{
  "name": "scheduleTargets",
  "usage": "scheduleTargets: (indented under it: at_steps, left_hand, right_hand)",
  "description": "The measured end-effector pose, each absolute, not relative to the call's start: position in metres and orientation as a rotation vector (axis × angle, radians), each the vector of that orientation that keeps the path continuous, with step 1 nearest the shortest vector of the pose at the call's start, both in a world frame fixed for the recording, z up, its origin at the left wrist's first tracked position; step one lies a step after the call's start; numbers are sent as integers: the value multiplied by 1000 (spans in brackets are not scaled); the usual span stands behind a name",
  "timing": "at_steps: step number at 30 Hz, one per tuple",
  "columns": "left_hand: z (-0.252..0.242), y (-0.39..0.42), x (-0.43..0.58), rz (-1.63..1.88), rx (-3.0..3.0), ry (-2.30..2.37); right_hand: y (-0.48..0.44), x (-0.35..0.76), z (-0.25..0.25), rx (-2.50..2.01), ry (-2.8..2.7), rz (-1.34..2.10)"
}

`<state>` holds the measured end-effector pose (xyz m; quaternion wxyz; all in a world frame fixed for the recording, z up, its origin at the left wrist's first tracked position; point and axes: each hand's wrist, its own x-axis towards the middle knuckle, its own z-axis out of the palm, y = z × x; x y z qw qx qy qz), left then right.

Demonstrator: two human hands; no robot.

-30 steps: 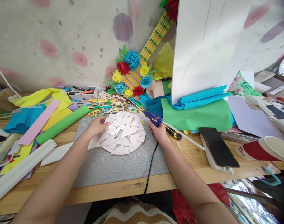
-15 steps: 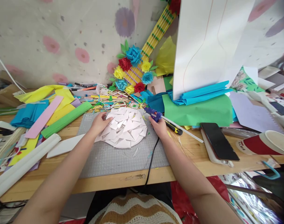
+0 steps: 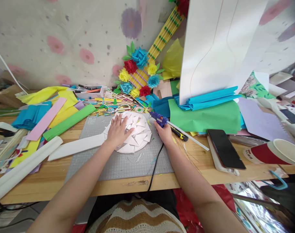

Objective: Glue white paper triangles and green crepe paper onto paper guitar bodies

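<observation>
A round white piece (image 3: 137,136) covered in overlapping pointed paper scraps lies on the grey cutting mat (image 3: 94,168). A long flat white strip (image 3: 79,146) runs out from its left side. My left hand (image 3: 118,129) rests flat on the left part of the paper scraps, fingers spread. To the right of the round piece, my right hand (image 3: 164,131) is closed around a blue glue gun (image 3: 159,118). A white glue stick (image 3: 191,137) sticks out of its back, and its black cord (image 3: 156,168) hangs over the table edge. A yellow-black utility knife (image 3: 180,133) lies beside this hand.
A phone (image 3: 226,149) and a tipped paper cup (image 3: 271,150) lie at right. Rolled coloured paper (image 3: 70,121) is heaped at left. Behind stand a flower-trimmed paper guitar (image 3: 140,74) and a tall white board (image 3: 215,45), with loose paper strips along the back.
My left hand has moved from the left edge of the round piece onto its top and opened flat. My right hand still holds the glue gun in about the same place.
</observation>
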<state>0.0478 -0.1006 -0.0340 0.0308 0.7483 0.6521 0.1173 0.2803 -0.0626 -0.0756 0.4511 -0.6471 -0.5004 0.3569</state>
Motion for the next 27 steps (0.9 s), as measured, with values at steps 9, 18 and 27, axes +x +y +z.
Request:
scheduleTargets:
  at_steps: [9,18,27]
  left_hand:
    - [-16,-100,48,130,2280,2048]
    - [-14,-94,68,42,2416,1942]
    - [-16,-94,70,25,2406,1958]
  right_hand:
    - [-64,278,-72,-1702,-1295,839]
    - [-69,273,-55,-1824,-1359,751]
    - [-72,272,-54,-1863,-1472,675]
